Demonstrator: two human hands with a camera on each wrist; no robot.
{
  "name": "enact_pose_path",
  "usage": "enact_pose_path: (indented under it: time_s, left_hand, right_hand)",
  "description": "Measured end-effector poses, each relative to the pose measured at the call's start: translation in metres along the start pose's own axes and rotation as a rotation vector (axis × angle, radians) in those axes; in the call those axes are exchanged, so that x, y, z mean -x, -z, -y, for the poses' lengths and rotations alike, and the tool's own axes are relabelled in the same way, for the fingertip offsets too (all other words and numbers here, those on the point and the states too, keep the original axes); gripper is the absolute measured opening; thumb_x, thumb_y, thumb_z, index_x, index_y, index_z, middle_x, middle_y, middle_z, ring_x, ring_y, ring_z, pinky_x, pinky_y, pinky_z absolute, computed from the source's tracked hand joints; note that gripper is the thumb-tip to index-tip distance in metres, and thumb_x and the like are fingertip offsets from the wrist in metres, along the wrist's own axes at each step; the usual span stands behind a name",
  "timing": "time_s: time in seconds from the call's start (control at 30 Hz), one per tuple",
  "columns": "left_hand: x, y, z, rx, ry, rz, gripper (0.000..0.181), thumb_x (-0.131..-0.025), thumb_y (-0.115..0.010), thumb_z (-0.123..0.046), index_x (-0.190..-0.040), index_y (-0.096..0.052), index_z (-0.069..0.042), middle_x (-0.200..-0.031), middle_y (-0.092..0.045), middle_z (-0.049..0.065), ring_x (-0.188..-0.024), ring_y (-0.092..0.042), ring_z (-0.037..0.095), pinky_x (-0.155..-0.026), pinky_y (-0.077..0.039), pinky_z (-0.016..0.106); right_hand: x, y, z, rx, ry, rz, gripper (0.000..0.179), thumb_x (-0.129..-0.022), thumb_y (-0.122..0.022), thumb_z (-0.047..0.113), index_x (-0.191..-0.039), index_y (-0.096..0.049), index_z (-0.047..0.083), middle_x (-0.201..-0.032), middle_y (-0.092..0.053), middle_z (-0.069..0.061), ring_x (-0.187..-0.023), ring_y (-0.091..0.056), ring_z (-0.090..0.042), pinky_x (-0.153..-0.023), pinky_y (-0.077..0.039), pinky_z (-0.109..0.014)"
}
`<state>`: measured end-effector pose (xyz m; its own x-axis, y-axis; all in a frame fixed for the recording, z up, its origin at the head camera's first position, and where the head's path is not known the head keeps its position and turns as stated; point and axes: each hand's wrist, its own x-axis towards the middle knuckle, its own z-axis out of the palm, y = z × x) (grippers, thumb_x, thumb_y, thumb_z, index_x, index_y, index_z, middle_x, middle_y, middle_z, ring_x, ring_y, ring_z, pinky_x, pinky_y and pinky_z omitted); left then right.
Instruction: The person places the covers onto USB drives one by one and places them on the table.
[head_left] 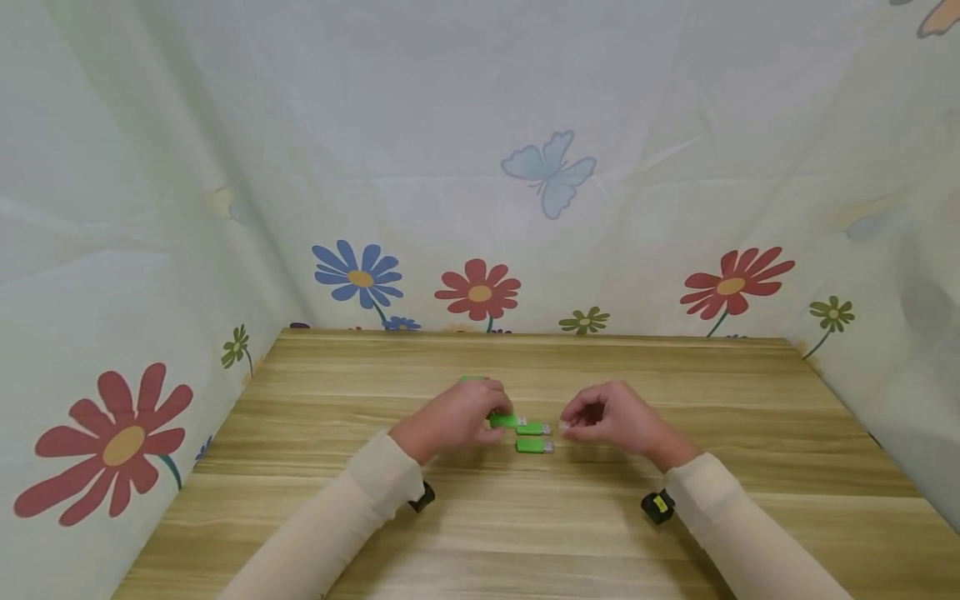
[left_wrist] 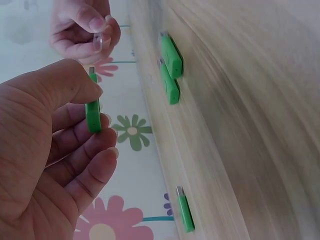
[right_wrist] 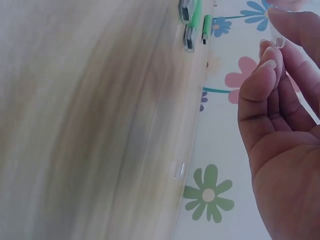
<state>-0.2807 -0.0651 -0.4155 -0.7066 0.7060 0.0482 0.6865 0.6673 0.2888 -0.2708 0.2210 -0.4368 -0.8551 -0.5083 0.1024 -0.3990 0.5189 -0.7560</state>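
My left hand [head_left: 461,417] pinches a green USB stick [left_wrist: 93,112] between thumb and fingers, its bare metal plug pointing toward the other hand. Between the thumb and fingertips of my right hand [head_left: 618,421] is a small clear plastic cap [right_wrist: 277,39]. The cap and the plug are a short gap apart. Below the hands, two more green USB sticks [head_left: 529,447] lie side by side on the table, with clear caps over their plugs in the right wrist view. Another green USB stick [left_wrist: 185,212] lies farther back, its plug uncovered, partly hidden behind my left hand in the head view.
A second clear cap [right_wrist: 179,170] lies on the wood-grain table [head_left: 525,533] toward its far side. Behind and beside the table hang white sheets [head_left: 420,175] printed with flowers and a butterfly. Each wrist carries a small black camera [head_left: 657,506].
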Motion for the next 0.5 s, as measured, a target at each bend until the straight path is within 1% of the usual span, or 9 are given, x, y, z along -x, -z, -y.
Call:
enact_pose_path:
  time_s: [0.1, 0.13, 0.23, 0.33, 0.37, 0.5]
  left_hand:
    - [0.001, -0.001, -0.003, 0.013, -0.002, 0.003, 0.020, -0.091, -0.076, -0.021, -0.110, -0.075, -0.014, -0.101, -0.065, -0.006, -0.087, -0.056, 0.009, -0.086, -0.055, 0.023]
    - [0.001, -0.001, -0.005, 0.011, -0.007, 0.002, 0.020, -0.092, -0.076, -0.021, -0.110, -0.075, -0.015, -0.101, -0.065, -0.006, -0.087, -0.056, 0.008, -0.090, -0.055, 0.024]
    - [0.003, -0.002, -0.008, 0.004, -0.025, -0.005, 0.020, -0.092, -0.077, -0.023, -0.110, -0.076, -0.015, -0.100, -0.065, -0.007, -0.085, -0.056, 0.007, -0.092, -0.055, 0.025]
    - [0.004, -0.002, -0.012, -0.012, -0.052, -0.016, 0.020, -0.091, -0.078, -0.023, -0.109, -0.076, -0.015, -0.098, -0.065, -0.007, -0.083, -0.055, 0.006, -0.090, -0.054, 0.023]
    - [0.004, -0.002, -0.013, -0.015, -0.062, -0.021, 0.020, -0.091, -0.078, -0.023, -0.108, -0.076, -0.015, -0.098, -0.065, -0.007, -0.083, -0.055, 0.006, -0.086, -0.054, 0.021]
    - [0.005, -0.002, -0.017, -0.020, -0.100, -0.034, 0.018, -0.090, -0.078, -0.021, -0.107, -0.077, -0.014, -0.097, -0.065, -0.007, -0.084, -0.055, 0.005, -0.082, -0.053, 0.018]
  right_hand:
    - [0.001, -0.003, 0.001, -0.016, 0.014, 0.003, 0.015, -0.083, -0.086, 0.020, -0.092, -0.079, 0.011, -0.086, -0.075, 0.000, -0.072, -0.063, -0.010, -0.065, -0.055, -0.024]
    - [0.001, -0.004, 0.001, -0.017, 0.018, 0.004, 0.015, -0.083, -0.086, 0.020, -0.093, -0.079, 0.011, -0.086, -0.075, 0.000, -0.072, -0.062, -0.009, -0.064, -0.055, -0.024]
    - [0.002, -0.007, 0.002, -0.026, 0.031, 0.000, 0.016, -0.083, -0.086, 0.021, -0.094, -0.079, 0.011, -0.086, -0.074, 0.001, -0.072, -0.061, -0.009, -0.063, -0.054, -0.024]
    - [0.003, -0.010, 0.003, -0.034, 0.043, -0.012, 0.014, -0.083, -0.086, 0.021, -0.093, -0.080, 0.015, -0.085, -0.074, 0.002, -0.072, -0.061, -0.009, -0.063, -0.054, -0.024]
    - [0.004, -0.011, 0.003, -0.036, 0.046, -0.017, 0.013, -0.083, -0.086, 0.021, -0.093, -0.080, 0.016, -0.085, -0.074, 0.003, -0.072, -0.061, -0.009, -0.062, -0.054, -0.024]
    - [0.005, -0.013, 0.004, -0.047, 0.064, -0.022, 0.013, -0.082, -0.087, 0.021, -0.092, -0.080, 0.018, -0.085, -0.074, 0.004, -0.072, -0.062, -0.009, -0.063, -0.055, -0.025]
